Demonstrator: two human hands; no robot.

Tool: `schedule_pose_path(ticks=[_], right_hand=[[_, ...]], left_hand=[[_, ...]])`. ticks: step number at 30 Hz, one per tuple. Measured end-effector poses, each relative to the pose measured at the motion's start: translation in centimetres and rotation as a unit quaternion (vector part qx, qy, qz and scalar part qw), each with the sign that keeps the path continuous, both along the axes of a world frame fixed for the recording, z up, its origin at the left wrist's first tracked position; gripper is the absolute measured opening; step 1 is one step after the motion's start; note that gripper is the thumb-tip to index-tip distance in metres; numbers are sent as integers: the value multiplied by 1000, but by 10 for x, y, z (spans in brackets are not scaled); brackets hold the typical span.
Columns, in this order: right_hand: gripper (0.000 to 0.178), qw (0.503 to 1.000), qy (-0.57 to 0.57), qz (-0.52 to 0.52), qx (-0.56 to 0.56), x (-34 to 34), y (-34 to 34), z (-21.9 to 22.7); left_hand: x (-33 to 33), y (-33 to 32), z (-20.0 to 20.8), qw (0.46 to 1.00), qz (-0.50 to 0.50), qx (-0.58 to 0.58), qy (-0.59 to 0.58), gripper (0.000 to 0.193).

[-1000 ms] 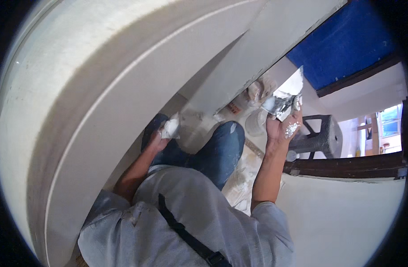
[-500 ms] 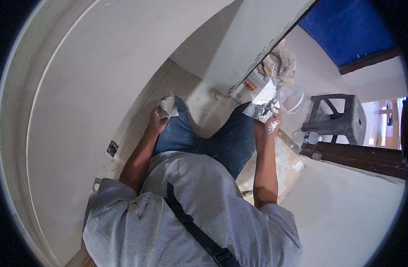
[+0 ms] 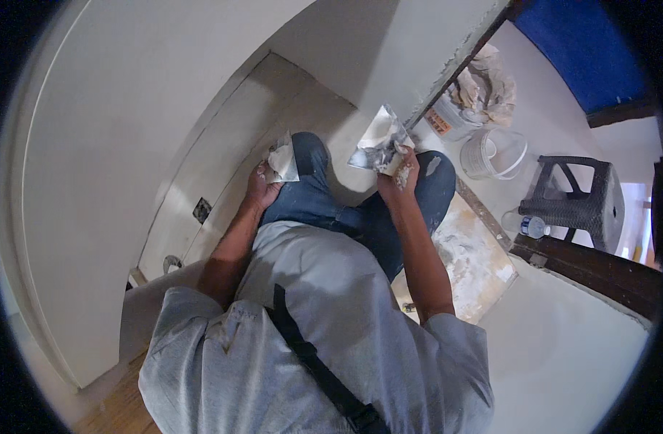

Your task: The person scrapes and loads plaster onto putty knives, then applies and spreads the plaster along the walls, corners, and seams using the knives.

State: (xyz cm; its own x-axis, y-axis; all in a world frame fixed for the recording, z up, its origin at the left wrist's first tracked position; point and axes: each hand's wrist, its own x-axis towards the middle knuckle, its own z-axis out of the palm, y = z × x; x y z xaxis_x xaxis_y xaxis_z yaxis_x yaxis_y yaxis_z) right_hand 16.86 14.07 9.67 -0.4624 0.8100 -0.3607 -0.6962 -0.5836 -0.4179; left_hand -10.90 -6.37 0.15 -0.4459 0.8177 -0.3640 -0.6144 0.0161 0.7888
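Observation:
My left hand (image 3: 262, 186) is closed round a flat metal putty knife (image 3: 286, 168), whose blade carries a lump of white paste (image 3: 279, 158). It is beside my left knee. Held in my closed right hand (image 3: 401, 177) is a wider putty knife (image 3: 377, 137), its shiny blade tilted up and smeared with grey-white residue. White paste also coats the fingers and back of that hand. The two blades are apart, one on either side of the gap between my knees. Both handles are mostly hidden by my fingers.
A paper-stuffed bucket (image 3: 453, 119) and a white bucket (image 3: 479, 155) stand at the right. Near them are a dark woven-pattern stool (image 3: 574, 199) and a plastic bottle (image 3: 534, 227). A paste-stained board (image 3: 469, 253) lies beside my right leg. White walls (image 3: 158, 94) enclose the left side.
My right hand has moved left with its putty knife, away from the buckets and closer to my left hand. The view has shifted, bringing more of the white bucket into sight.

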Motion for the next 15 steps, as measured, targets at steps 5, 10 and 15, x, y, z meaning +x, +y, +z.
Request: schedule_pose_path(ticks=[5, 10, 15], right_hand=[[16, 994, 70, 62, -65, -30, -9, -18], [23, 785, -409, 210, 415, -50, -8, -30], [19, 984, 68, 167, -4, -74, 17, -12]], left_hand=[[4, -49, 36, 971, 127, 73, -187, 35], [10, -91, 71, 950, 263, 26, -167, 33], [16, -96, 94, 951, 234, 56, -195, 34]])
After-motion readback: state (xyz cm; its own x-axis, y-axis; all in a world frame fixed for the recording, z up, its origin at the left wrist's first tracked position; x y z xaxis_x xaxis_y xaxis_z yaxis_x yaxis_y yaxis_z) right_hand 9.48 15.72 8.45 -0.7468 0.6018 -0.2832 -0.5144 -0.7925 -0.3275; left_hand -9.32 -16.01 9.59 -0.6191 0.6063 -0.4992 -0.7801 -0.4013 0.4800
